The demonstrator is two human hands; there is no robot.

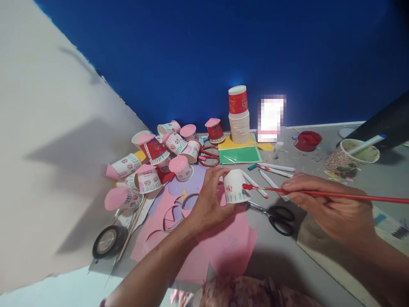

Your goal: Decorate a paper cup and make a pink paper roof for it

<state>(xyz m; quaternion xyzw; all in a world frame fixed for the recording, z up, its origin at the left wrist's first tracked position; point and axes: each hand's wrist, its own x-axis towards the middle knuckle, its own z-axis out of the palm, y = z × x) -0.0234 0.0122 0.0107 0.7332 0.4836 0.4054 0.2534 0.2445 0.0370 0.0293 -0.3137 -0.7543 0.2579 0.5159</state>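
Head camera view: near the table's centre, the left hand [209, 200] curls its fingers around an upturned paper cup [235, 186]. At its 3 o'clock, the right hand [332, 204] pinches a red paintbrush [335, 195], tip touching the cup. Black scissors [276, 215] lie just beside the cup at 4 o'clock. Decorated cups [153, 166] crowd the 10 o'clock side; bare grey table [281, 260] lies at 5 o'clock.

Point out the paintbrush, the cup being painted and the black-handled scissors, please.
paintbrush [335, 195]: head view, on the red handle, right of the right hand.
cup [234, 185]: head view, on the white side wall of the upturned cup.
black-handled scissors [281, 218]: head view, on the black handle loops.
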